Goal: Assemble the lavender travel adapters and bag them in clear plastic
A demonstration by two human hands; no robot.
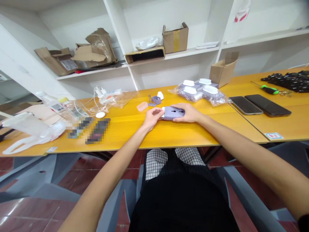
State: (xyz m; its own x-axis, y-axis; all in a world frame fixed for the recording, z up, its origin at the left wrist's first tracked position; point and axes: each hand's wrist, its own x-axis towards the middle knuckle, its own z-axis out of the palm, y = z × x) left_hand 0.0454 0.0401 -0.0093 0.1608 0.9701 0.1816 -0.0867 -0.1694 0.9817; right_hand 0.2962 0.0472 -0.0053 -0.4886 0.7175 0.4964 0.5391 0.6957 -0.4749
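A purple plastic case (pixel 171 112) with black slots on its upper face lies on its side at the table's front middle. Around its right end my right hand (pixel 185 112) is wrapped, holding it down. At the left end, my left hand (pixel 153 118) pinches the white end piece (pixel 163 110) with thumb and fingers. Just behind sit a small purple part (pixel 156 100), a white cap (pixel 160 95) and a flat pinkish oval piece (pixel 142 106). What the fingertips cover at the white end cannot be made out.
Bagged purple cases with white tops (pixel 202 90) stand behind my right hand. Two phones (pixel 267 104) and a green-black screwdriver (pixel 269 90) lie right. Cables, a white disc (pixel 100 114) and a plastic cup (pixel 26 124) are left. Cardboard boxes (pixel 175 40) fill the shelf.
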